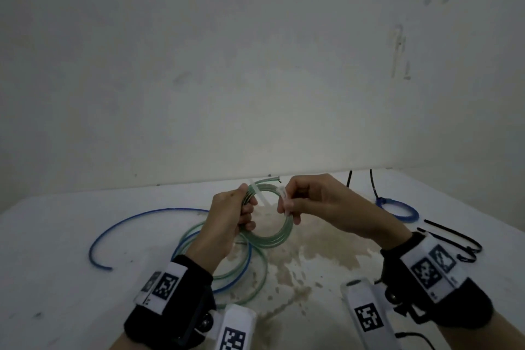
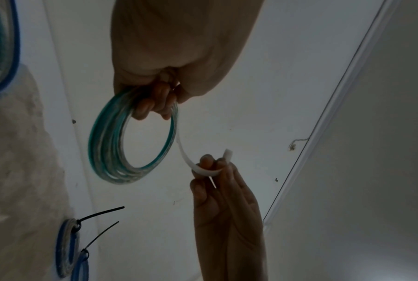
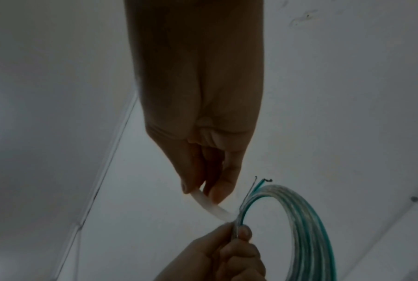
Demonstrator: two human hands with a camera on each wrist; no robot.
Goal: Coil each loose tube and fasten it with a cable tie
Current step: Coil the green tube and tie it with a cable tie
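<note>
A green-tinted clear tube coil [image 1: 272, 239] [image 2: 111, 152] [image 3: 308, 224] hangs above the white table [image 1: 56, 236]. My left hand [image 1: 238, 216] [image 2: 155, 106] [image 3: 234, 245] grips the coil's left side, fingers curled round the strands. A white cable tie [image 1: 284, 199] [image 2: 198, 167] [image 3: 212, 207] runs from the gripped strands to my right hand [image 1: 289, 202] [image 2: 212, 171] [image 3: 203, 188], which pinches it between thumb and fingers. The tube's cut ends [image 3: 258, 182] stick out above the left hand's grip.
Loose blue tube [image 1: 136, 221] and loose green tube [image 1: 250, 278] lie on the table under my left arm. A tied blue coil [image 1: 397, 207] [image 2: 68, 247] sits at the right. Black cable ties [image 1: 451, 236] lie near the right edge. A brown stain [image 1: 298, 253] marks the middle.
</note>
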